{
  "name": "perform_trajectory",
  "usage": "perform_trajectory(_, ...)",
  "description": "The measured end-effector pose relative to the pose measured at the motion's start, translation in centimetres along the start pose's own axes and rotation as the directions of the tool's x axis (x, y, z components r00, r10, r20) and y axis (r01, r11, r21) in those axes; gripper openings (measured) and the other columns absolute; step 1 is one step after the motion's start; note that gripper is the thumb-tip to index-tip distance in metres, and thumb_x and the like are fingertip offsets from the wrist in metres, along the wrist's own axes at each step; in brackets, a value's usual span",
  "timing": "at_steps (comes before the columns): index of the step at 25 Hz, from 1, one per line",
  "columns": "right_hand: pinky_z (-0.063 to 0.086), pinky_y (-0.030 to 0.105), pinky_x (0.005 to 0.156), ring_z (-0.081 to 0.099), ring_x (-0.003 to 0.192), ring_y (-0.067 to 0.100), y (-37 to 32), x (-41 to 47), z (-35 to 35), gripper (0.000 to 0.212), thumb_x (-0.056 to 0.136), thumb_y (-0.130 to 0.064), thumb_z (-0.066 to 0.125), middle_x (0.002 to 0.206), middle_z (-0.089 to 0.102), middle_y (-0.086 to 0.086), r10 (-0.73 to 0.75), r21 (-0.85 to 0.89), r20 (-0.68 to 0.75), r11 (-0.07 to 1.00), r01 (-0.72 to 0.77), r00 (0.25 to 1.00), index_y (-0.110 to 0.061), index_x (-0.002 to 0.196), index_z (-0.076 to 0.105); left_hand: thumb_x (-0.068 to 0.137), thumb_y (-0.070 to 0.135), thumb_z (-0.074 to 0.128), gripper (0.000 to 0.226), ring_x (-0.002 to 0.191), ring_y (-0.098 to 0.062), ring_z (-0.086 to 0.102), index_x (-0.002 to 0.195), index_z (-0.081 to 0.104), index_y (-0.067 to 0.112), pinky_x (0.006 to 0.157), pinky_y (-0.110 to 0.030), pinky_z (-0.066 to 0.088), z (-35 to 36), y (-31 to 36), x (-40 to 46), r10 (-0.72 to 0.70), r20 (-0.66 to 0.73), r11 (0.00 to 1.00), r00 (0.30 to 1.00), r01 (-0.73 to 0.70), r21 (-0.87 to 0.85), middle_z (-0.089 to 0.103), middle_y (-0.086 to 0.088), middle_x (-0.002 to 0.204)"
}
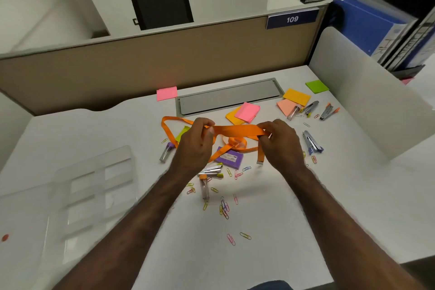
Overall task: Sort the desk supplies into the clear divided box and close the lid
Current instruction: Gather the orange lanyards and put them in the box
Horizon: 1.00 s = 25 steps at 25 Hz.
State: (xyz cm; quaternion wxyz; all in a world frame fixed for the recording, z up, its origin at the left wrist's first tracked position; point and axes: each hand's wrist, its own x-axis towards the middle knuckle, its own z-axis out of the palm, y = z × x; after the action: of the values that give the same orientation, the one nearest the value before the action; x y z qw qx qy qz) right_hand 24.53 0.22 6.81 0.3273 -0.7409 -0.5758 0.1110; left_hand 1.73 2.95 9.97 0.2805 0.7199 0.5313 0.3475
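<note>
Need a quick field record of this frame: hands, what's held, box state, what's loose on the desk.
left hand: pinches orange ribbon
right hand: pinches the ribbon's other end
ribbon: stretched between the hands above the desk, rest looped below, one loop trailing left
clear box: on the desk at left, lid open, compartments look empty
paper clips: scattered at centre, near the person
staplers: several, right and centre
sticky notes: several colours, far side
purple case: under the ribbon loops
</note>
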Motion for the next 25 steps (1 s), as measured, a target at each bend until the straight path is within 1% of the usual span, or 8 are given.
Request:
perform_trajectory(3, 0.06, 0.04, 0.087, 0.07, 0.094, 0.02, -2.7, 0.5, -2.8, 0.026, 0.099, -0.024, 0.063, 0.106, 0.076, 0.005, -0.024, 0.187, 0.132, 0.982, -0.001, 0.991, -0.013, 0.119, 0.074, 0.1, 0.044, 0.058, 0.036, 0.103, -0.016, 0.063, 0.128, 0.058, 0.022, 0.077, -0.027, 0.059, -1.2, -0.2, -1.0, -0.088, 0.143, 0.996, 0.986, 0.091, -0.019, 0.061, 0.004, 0.109)
perform_trajectory(6, 0.064, 0.03, 0.071, 0.073, 0.084, 0.018, -5.8, -0.1, -4.7, 0.023, 0.099, -0.025, 0.065, 0.1, 0.076, 0.005, -0.096, 0.306, 0.233, 0.952, 0.021, 0.968, -0.015, 0.118, 0.074, 0.087, 0.055, 0.072, 0.063, 0.106, -0.012, 0.06, 0.14, 0.05, 0.028, 0.082, -0.023, 0.054, -0.8, -0.1, -2.2, -0.112, 0.27, 0.992, 0.956, 0.122, -0.021, 0.061, 0.01, 0.112)
perform_trajectory(9, 0.063, 0.023, 0.064, 0.076, 0.074, 0.014, -8.8, -0.6, -5.2, 0.02, 0.099, -0.021, 0.065, 0.097, 0.075, 0.004, -0.197, 0.418, 0.324, 0.907, 0.046, 0.926, -0.017, 0.117, 0.073, 0.075, 0.063, 0.078, 0.085, 0.122, -0.009, 0.054, 0.147, 0.043, 0.033, 0.1, -0.034, 0.049, 0.5, 0.2, -2.9, -0.116, 0.33, 0.983, 0.937, 0.156, -0.098, 0.059, 0.005, 0.141)
perform_trajectory(11, 0.062, 0.022, 0.064, 0.077, 0.073, 0.014, -10.2, -0.5, -5.0, 0.018, 0.097, -0.017, 0.067, 0.095, 0.076, 0.002, -0.244, 0.523, 0.352, 0.852, 0.027, 0.904, -0.021, 0.113, 0.074, 0.076, 0.063, 0.078, 0.081, 0.123, -0.006, 0.053, 0.145, 0.044, 0.038, 0.098, -0.035, 0.046, 1.0, 0.4, -3.0, -0.133, 0.348, 0.969, 0.928, 0.195, -0.15, 0.058, 0.007, 0.146)
perform_trajectory(13, 0.06, 0.019, 0.064, 0.077, 0.076, 0.011, -10.9, 0.0, -4.4, 0.023, 0.093, -0.012, 0.072, 0.094, 0.077, -0.004, -0.269, 0.589, 0.39, 0.808, -0.014, 0.881, -0.026, 0.111, 0.073, 0.086, 0.059, 0.07, 0.054, 0.116, -0.006, 0.064, 0.133, 0.059, 0.035, 0.096, -0.036, 0.052, 1.1, 0.1, -3.0, -0.131, 0.314, 0.965, 0.94, 0.194, -0.178, 0.069, 0.009, 0.132)
perform_trajectory(16, 0.06, 0.018, 0.069, 0.076, 0.084, 0.009, -10.7, 1.8, -3.3, 0.037, 0.086, -0.015, 0.082, 0.095, 0.075, -0.01, -0.318, 0.554, 0.462, 0.832, 0.011, 0.828, -0.028, 0.119, 0.071, 0.099, 0.047, 0.055, 0.019, 0.095, 0.0, 0.073, 0.103, 0.071, 0.037, 0.08, -0.026, 0.051, 0.2, -0.7, -2.8, -0.218, 0.225, 0.907, 0.95, 0.282, -0.312, 0.08, 0.015, 0.091)
perform_trajectory(20, 0.064, 0.026, 0.071, 0.077, 0.08, 0.015, -7.9, 4.6, -0.3, 0.037, 0.084, -0.018, 0.084, 0.09, 0.076, -0.004, -0.249, 0.519, 0.505, 0.853, -0.06, 0.826, -0.028, 0.116, 0.069, 0.107, 0.03, 0.049, 0.021, 0.076, -0.017, 0.077, 0.102, 0.069, 0.028, 0.073, -0.025, 0.057, -2.0, -3.0, -2.8, -0.44, 0.142, 0.761, 0.887, 0.452, -0.465, 0.077, 0.0, 0.073)
perform_trajectory(25, 0.058, 0.029, 0.074, 0.07, 0.086, 0.019, -2.7, 7.2, 7.0, 0.034, 0.084, -0.027, 0.084, 0.1, 0.075, 0.002, -0.008, 0.063, 0.465, 0.998, -0.024, 0.885, -0.017, 0.115, 0.074, 0.104, 0.036, 0.056, 0.027, 0.057, -0.016, 0.059, 0.107, 0.073, 0.016, 0.069, -0.037, 0.06, -4.0, -6.0, -3.6, -0.519, 0.116, 0.617, 0.847, 0.465, -0.635, 0.057, -0.003, 0.06)
